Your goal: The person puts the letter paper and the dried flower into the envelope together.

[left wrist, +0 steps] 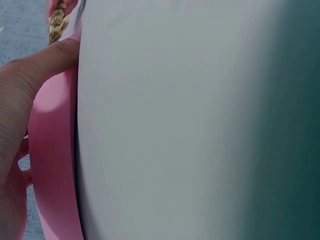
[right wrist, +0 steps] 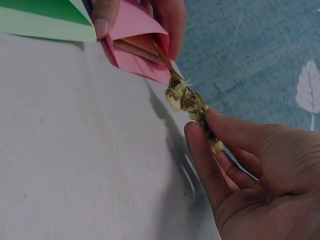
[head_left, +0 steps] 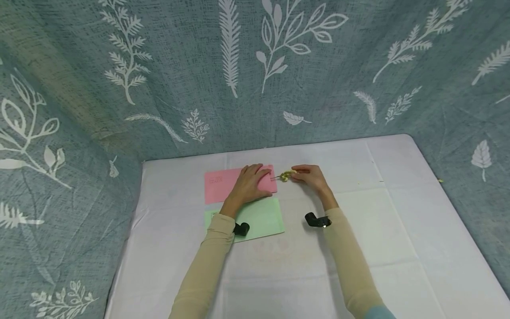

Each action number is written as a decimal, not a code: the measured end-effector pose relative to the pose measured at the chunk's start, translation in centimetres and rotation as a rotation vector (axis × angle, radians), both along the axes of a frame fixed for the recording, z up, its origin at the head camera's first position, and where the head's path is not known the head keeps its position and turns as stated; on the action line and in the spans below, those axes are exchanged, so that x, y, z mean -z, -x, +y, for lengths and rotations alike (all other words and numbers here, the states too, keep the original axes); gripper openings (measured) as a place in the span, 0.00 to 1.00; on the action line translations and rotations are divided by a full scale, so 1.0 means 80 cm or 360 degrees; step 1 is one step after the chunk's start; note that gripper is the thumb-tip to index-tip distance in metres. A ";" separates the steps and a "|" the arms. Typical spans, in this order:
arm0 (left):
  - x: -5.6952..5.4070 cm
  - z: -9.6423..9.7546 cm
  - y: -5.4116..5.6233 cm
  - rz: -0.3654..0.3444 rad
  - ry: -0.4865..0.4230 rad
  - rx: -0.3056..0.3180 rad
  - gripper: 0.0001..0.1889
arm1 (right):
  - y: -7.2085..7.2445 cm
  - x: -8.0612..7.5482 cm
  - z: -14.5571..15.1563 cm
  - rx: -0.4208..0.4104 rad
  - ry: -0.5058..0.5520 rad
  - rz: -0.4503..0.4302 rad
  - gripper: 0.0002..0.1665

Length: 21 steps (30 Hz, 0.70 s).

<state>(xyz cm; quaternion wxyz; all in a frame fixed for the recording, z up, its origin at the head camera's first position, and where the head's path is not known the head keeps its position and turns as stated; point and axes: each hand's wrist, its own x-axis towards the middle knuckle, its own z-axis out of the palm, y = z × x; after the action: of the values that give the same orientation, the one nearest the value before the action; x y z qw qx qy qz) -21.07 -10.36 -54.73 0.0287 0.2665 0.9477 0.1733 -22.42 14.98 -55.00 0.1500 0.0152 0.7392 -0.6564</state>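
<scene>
A pink envelope [head_left: 220,187] lies on the table, its right end bulging into a gap in the right wrist view. My left hand [head_left: 249,185] grips it near that end, thumb at the near edge and fingers over the far edge. Between thumb and fingertips, my right hand [head_left: 312,176] pinches a dried flower sprig [right wrist: 184,99] by its pale blossom end. The sprig's thin brown stem points left into the envelope's mouth [right wrist: 142,50], where folded brownish paper shows inside. Its tip is hidden in there.
A light green envelope [head_left: 264,219] lies just nearer than the pink one, partly under my left forearm. White cloth covers the table [head_left: 398,221]. A grey-green curtain [head_left: 191,79] with white leaf prints hangs along the back and sides.
</scene>
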 end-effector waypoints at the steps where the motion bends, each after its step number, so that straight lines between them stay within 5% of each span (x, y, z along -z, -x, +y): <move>1: 0.000 0.000 0.000 -0.0002 0.0000 0.0000 0.42 | 0.001 -0.001 -0.002 -0.0005 0.0001 -0.0004 0.21; 21: 0.001 0.004 0.000 -0.0034 -0.0004 -0.0015 0.43 | 0.003 0.006 -0.053 -0.0060 0.0095 -0.0082 0.20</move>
<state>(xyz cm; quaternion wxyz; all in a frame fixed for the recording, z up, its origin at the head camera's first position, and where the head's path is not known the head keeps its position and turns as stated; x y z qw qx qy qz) -21.08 -10.07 -54.80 0.0377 0.2603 0.9483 0.1775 -22.66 10.75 -55.49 0.1818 0.0135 0.7152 -0.6747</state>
